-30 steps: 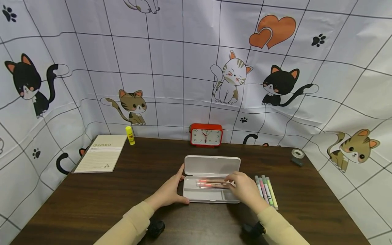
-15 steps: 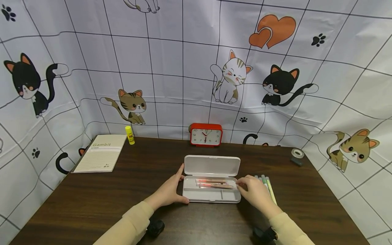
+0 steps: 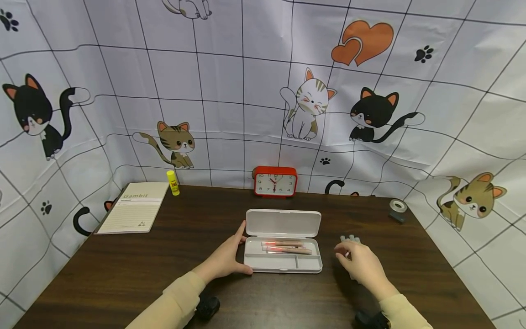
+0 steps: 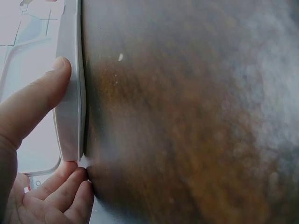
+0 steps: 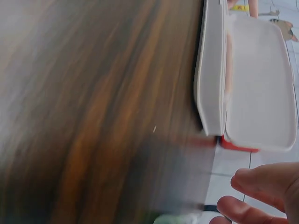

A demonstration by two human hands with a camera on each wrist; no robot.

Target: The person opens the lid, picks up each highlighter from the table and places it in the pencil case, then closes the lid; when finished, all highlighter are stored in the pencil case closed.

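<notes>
A white pencil case (image 3: pixel 269 263) lies with its lid up in the middle of the table. Inside its long back compartment are a few slim pens (image 3: pixel 288 250) with brownish bodies and reddish ends. My left hand (image 3: pixel 225 257) holds the case's left end, its thumb (image 4: pixel 42 100) against the front wall and its fingers around the end. Just right of the case, my right hand (image 3: pixel 363 263) hovers over several markers (image 3: pixel 350 238) and covers most of them. The right wrist view has its thumb and fingers apart with nothing between them.
A red clock (image 3: pixel 275 182) stands behind the case. At the back left are a notebook (image 3: pixel 133 208) and a yellow glue stick (image 3: pixel 173 183). A tape roll (image 3: pixel 398 205) and a small dark block (image 3: pixel 397 217) lie at the back right. Printed cloth hangs behind the table (image 3: pixel 197 205).
My right hand has moved from the pens inside the case, out past its right edge, to above the markers. The left hand has stayed at the case's left end.
</notes>
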